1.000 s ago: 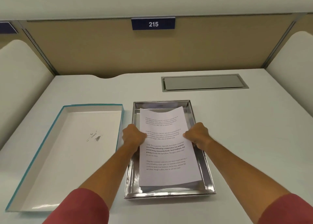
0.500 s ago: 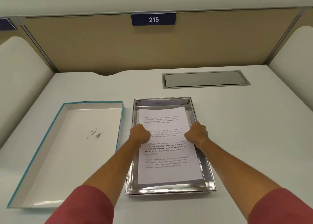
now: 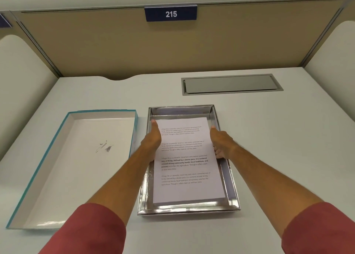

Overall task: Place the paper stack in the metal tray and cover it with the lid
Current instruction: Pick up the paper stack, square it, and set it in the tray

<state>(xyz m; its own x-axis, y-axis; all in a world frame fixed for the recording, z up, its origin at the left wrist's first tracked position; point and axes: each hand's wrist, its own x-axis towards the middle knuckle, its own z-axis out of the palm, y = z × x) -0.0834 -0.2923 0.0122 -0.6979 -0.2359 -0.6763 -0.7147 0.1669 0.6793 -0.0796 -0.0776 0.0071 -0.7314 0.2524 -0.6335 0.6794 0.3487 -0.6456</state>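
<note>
The paper stack, white sheets with printed text, lies flat inside the shiny metal tray at the table's centre. My left hand rests along the stack's left edge with its thumb stretched forward and its fingers hidden underneath. At the stack's right edge is my right hand, thumb lifted on the paper's border and fingertips beside the edge. Neither hand clasps the sheets. The lid, a white box top with teal sides, lies upside down to the left of the tray.
A grey cable hatch is set into the white table behind the tray. A tan partition with a blue "215" sign closes the back, and white side panels stand at left and right.
The stack has settled flat into the tray. Both hands have slid forward along its side edges and loosened from closed grips, thumbs now extended.
</note>
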